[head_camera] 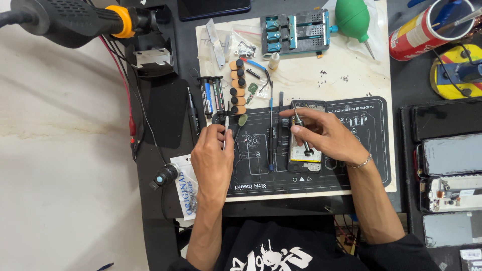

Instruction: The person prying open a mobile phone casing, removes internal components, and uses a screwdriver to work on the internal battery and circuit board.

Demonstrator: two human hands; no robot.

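Head view: right hand [329, 138] fingers pinch screwdriver [302, 134] over opened phone [305, 150] on black mat [361, 150]. Left hand [213, 155] fingers closed around thin white tool [225, 131].

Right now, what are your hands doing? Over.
Right hand holds screwdriver over opened phone. Left hand grips tweezers on black mat.

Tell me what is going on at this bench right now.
A person works over an opened phone lying on a black repair mat. The right hand holds a small screwdriver with its tip at the phone's top end. The left hand pinches a thin white tool at the mat's left edge.
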